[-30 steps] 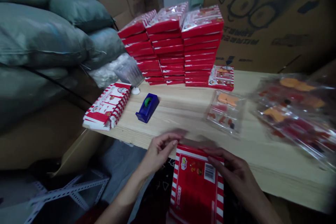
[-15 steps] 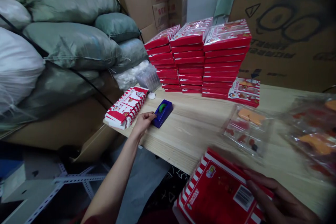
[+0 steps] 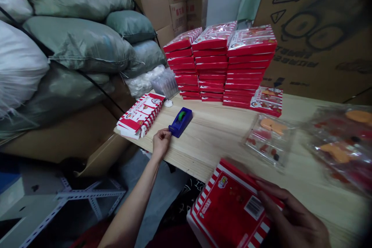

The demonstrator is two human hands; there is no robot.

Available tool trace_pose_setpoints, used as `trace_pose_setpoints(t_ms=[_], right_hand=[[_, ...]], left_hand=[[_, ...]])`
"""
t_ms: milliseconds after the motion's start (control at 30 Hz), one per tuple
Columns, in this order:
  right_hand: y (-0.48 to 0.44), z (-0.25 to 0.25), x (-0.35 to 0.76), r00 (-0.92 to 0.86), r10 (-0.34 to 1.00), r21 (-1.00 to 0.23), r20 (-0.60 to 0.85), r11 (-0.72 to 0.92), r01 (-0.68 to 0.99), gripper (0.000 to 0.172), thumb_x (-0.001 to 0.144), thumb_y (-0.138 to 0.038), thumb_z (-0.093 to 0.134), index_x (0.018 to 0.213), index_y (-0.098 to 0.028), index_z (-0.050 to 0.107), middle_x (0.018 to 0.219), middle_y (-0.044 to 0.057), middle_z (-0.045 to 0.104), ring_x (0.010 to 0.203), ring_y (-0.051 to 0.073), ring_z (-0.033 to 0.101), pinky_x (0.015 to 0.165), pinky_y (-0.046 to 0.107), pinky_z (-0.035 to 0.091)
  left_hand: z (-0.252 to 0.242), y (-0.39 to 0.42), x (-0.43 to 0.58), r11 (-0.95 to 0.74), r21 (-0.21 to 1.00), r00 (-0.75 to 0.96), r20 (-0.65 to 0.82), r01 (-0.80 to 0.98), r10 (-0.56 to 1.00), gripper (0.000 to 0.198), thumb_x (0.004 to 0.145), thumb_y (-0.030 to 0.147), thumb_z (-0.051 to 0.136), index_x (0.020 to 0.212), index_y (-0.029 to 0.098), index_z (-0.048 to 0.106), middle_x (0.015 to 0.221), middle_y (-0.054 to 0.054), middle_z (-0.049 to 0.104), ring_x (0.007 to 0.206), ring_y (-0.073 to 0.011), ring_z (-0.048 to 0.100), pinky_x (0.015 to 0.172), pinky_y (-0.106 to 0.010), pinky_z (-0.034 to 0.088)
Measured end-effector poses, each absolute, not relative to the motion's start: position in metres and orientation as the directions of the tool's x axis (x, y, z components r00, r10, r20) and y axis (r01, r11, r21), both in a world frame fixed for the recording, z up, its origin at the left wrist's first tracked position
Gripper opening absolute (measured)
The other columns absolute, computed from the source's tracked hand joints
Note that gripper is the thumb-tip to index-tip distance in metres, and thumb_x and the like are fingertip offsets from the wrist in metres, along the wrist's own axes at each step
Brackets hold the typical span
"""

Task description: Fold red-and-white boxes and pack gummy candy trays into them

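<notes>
My left hand (image 3: 161, 142) is stretched out to the near end of a blue tape dispenser (image 3: 180, 121) on the wooden table (image 3: 215, 139); its fingers are curled together in a pinch at the dispenser's edge, and what they hold is hidden. My right hand (image 3: 290, 223) grips a red and white striped box (image 3: 229, 211) by its right side, barcode face up, tilted over the table's near edge. A small stack of flat striped boxes (image 3: 142, 115) lies left of the dispenser.
Three tall stacks of red boxes (image 3: 221, 64) stand at the back of the table. Clear plastic trays of candy (image 3: 269, 139) and more trays (image 3: 343, 143) lie at the right. Stuffed sacks (image 3: 75, 42) pile up at the left, cardboard cartons (image 3: 316, 31) behind, a metal rack (image 3: 72, 197) below.
A second ago both hands were on the striped box. My left hand left it and reached to the tape dispenser, then drew back slightly with fingers pinched. The box stayed in my right hand.
</notes>
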State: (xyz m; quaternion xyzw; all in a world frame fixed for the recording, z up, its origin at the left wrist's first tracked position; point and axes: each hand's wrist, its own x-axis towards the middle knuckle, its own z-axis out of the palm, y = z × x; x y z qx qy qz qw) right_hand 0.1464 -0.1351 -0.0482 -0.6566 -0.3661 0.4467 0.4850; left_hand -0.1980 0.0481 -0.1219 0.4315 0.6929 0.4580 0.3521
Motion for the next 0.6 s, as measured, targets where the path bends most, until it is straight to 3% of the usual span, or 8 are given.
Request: trace_pose_setpoints(t_ms=[100,200,367,433,500,600], right_hand=[[-0.134,-0.03,0.136,0.371,0.919,-0.973,-0.136,-0.193,0.123,0.02,0.088,-0.044,0.075,0.101,-0.03,0.08,0.119,0.007,0.078,0.115,0.031,0.073,0.097,0.044,0.063],[-0.135,-0.016,0.125,0.379,0.925,-0.958,0.029,-0.083,0.276,0.014,0.095,-0.034,0.069,0.106,-0.033,0.078,0.125,0.004,0.075,0.118,0.028,0.07,0.101,0.046,0.059],[-0.14,-0.014,0.104,0.183,0.949,-0.894,0.256,0.16,0.419,0.039,0.099,-0.01,0.059,0.127,-0.035,0.07,0.136,0.002,0.068,0.123,0.022,0.067,0.102,0.039,0.059],[-0.142,-0.017,0.097,0.126,0.941,-0.875,0.314,0.236,0.423,0.047,0.098,-0.004,0.057,0.133,-0.035,0.067,0.137,0.003,0.067,0.124,0.021,0.066,0.103,0.038,0.059],[-0.145,-0.021,0.093,0.101,0.927,-0.855,0.361,0.286,0.432,0.053,0.096,-0.001,0.057,0.137,-0.034,0.064,0.139,0.004,0.066,0.126,0.023,0.065,0.103,0.039,0.06],[-0.148,-0.025,0.091,0.078,0.921,-0.839,0.382,0.311,0.446,0.057,0.096,-0.001,0.057,0.142,-0.034,0.06,0.142,0.005,0.064,0.127,0.024,0.065,0.102,0.041,0.061]], left_hand=[[-0.105,0.031,-0.188,0.168,0.94,-0.407,-0.035,0.296,0.913,0.022,0.076,0.037,0.075,0.074,0.015,0.071,0.106,-0.011,0.073,0.102,-0.0226,0.065,0.096,-0.035,0.051],[-0.061,-0.007,-0.149,0.121,0.96,-0.328,-0.032,0.254,0.944,0.023,0.086,0.04,0.073,0.094,0.018,0.076,0.086,-0.003,0.073,0.083,-0.0181,0.066,0.086,-0.031,0.054],[0.014,-0.084,-0.07,0.274,0.957,0.017,-0.274,-0.094,0.962,0.019,0.089,0.037,0.076,0.099,0.021,0.081,0.073,-0.001,0.074,0.067,-0.0148,0.069,0.066,-0.025,0.058],[0.022,-0.098,-0.052,0.35,0.911,0.085,-0.34,-0.217,0.937,0.041,0.088,0.037,0.078,0.126,0.025,0.074,0.074,0.0,0.075,0.066,-0.0133,0.069,0.066,-0.023,0.059],[0.018,-0.101,-0.046,0.39,0.874,0.074,-0.386,-0.291,0.92,0.073,0.086,0.036,0.081,0.152,0.027,0.052,0.076,0.001,0.075,0.065,-0.012,0.069,0.066,-0.022,0.059],[0.004,-0.099,-0.047,0.405,0.85,0.031,-0.42,-0.337,0.907,0.096,0.083,0.034,0.084,0.162,0.024,0.032,0.072,0.002,0.074,0.063,-0.0118,0.069,0.067,-0.022,0.059]])
